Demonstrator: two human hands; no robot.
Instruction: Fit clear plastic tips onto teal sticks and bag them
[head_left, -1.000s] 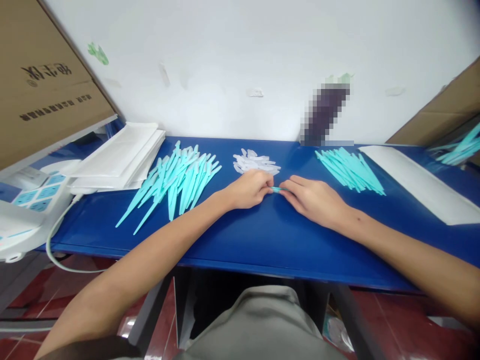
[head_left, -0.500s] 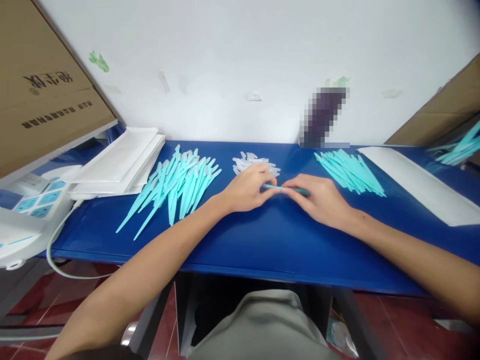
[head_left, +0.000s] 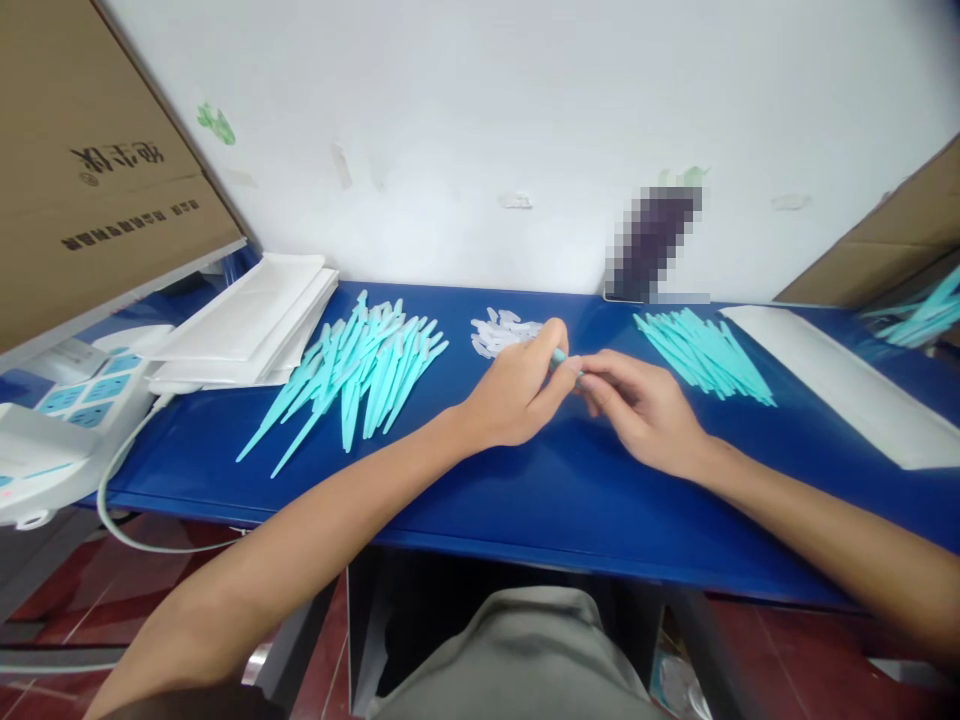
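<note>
My left hand [head_left: 517, 390] and my right hand [head_left: 641, 405] meet over the middle of the blue table, fingertips almost touching. Between them is a slim turquoise eyebrow razor [head_left: 559, 355], mostly hidden by my fingers. Both hands pinch it with thumb and fingers. Just behind my left hand lies a small pile of translucent blade caps [head_left: 499, 332]. To the left, a fanned heap of turquoise eyebrow razors [head_left: 367, 355] with pale tips is spread out. Another pile of turquoise razors [head_left: 701, 350] rests to the right of my right hand.
White envelopes [head_left: 247, 310] are stacked at the left, beside a white power strip [head_left: 97, 400] with a cable. A long white sheet [head_left: 840, 385] lies at the right. Cardboard boxes [head_left: 112, 180] stand at both sides; a pixelated dark object [head_left: 652, 245] leans on the wall.
My hands have come closer together around the razor, and my left hand has turned with its fingers raised. The razor is now more hidden. The whole view has shifted slightly.
</note>
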